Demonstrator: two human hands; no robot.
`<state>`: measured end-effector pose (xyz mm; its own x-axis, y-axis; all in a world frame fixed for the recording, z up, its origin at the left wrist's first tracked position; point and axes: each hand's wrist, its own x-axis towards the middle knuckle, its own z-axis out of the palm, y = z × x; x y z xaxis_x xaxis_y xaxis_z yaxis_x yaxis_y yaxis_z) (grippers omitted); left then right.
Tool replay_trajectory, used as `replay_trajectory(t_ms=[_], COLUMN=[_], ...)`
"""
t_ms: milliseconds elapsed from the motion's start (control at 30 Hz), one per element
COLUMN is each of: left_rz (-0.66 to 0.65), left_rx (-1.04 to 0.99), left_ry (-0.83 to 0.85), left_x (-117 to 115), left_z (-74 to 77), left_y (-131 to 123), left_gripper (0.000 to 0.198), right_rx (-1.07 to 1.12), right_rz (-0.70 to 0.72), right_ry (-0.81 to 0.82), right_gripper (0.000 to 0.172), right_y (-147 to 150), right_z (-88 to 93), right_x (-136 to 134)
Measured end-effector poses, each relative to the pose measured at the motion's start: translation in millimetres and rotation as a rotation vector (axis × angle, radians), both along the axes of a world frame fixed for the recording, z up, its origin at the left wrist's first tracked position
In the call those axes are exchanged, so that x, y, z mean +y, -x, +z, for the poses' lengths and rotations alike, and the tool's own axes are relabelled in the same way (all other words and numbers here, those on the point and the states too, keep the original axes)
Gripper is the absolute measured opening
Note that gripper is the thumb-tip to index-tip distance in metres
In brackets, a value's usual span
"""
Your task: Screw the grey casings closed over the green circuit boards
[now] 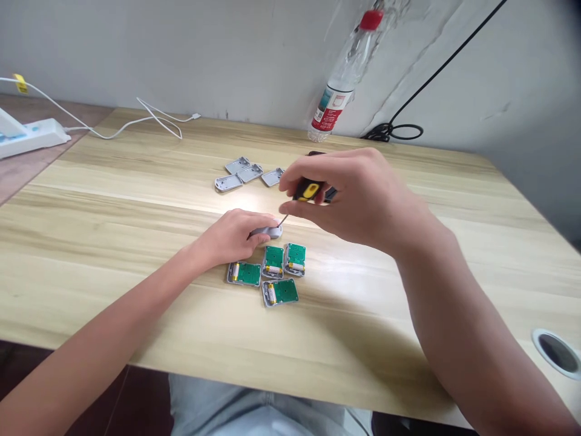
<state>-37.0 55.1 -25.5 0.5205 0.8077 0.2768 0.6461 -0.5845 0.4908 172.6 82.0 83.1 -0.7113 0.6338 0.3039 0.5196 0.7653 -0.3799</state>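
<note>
Our left hand [227,237] curled closed over small grey plastic housing [265,231], pinning it to pale wood-grain surface [136,181]. Right hand [354,197] pinches yellow-black screwdriver [309,191], thin steel tip at housing. Risk: pressure skids tip into left fingers or nearby green battery boards [244,274].

Grey casing [271,231] held down by left hand [229,237] | screwdriver [309,191] gripped in right hand [363,203], tip just beside casing

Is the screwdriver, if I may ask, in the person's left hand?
No, the right hand holds the screwdriver; the left hand holds a grey casing.
</note>
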Motion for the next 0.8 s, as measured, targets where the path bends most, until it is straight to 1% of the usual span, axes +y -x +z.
replay_trajectory(t_ms=[100, 133, 200, 233, 267, 333, 400, 467, 500, 567, 600, 733, 800], left_rz=[0.0, -0.002, -0.009, -0.008, -0.006, 0.001, 0.009, 0.009, 0.009, 0.012, 0.017, 0.029, 0.025], left_rx=[0.008, 0.004, -0.009, -0.012, -0.012, -0.003, 0.01, 0.024, 0.03, 0.042, 0.047, 0.034, 0.023], left_ry=[0.008, 0.011, 0.016, 0.017, 0.016, 0.011, 0.006, 0.01, 0.011, 0.01, 0.006, -0.007, 0.0], left_x=[0, 0, 0, 0, 0, -1, -1, -1, -1, -1, -1, -2, -2], left_z=[0.8, 1.2, 1.8, 2.0, 2.2, 2.3, 2.5, 2.6, 2.7, 2.8, 2.8, 3.2, 3.7], left_y=[0, 0, -1, -1, -1, -1, -1, -1, -1, -1, -1, -1, -1], left_gripper=[0.024, 0.024, 0.025, 0.025, 0.026, 0.026, 0.026, 0.028, 0.029, 0.029, 0.029, 0.028, 0.029], right_rx=[0.023, 0.03, 0.024, 0.011, -0.004, -0.029, -0.039, -0.025, -0.015, -0.001, -0.005, -0.051, -0.075], right_rz=[-0.044, -0.038, -0.028, -0.041, -0.069, -0.147, -0.182, -0.135, -0.096, -0.045, -0.047, -0.121, -0.103], right_ry=[0.042, 0.051, 0.046, 0.03, 0.013, -0.004, 0.002, 0.023, 0.031, 0.014, -0.004, -0.05, -0.041], right_gripper=[0.022, 0.024, 0.016, 0.01, 0.009, 0.016, 0.017, 0.01, 0.011, 0.021, 0.022, 0.011, 0.01], right_y=[2, 3, 3, 4, 4, 5, 5, 5, 4, 4, 3, 1, -3], right_z=[-1.9, -1.7, -0.3, 0.6, 1.4, 2.3, 2.8, 3.2, 3.4, 3.3, 2.9, 1.2, 2.1], right_x=[0, 0, -1, -1, -1, -2, -3, -4, -4, -2, -1, 6, 7])
